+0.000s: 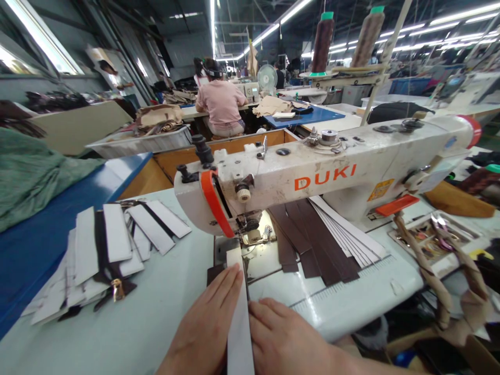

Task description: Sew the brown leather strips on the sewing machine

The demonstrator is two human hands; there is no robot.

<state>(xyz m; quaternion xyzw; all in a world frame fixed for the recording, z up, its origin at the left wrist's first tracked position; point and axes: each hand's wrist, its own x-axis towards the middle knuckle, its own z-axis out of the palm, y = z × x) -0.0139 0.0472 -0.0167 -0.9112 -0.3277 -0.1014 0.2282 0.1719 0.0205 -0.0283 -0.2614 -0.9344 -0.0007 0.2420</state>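
A long white strip runs from the bottom edge up to the presser foot of a white DUKI sewing machine. My left hand lies flat on the strip's left side, fingers stretched toward the needle. Flat along the strip's right edge rests my right hand, fingers extended. A dark piece peeks out under the strip by my left fingertips.
A pile of white and dark brown strips lies to the left. More brown and white strips fan out under the machine arm. A tray of small parts sits at right. A person in pink sits at a far table.
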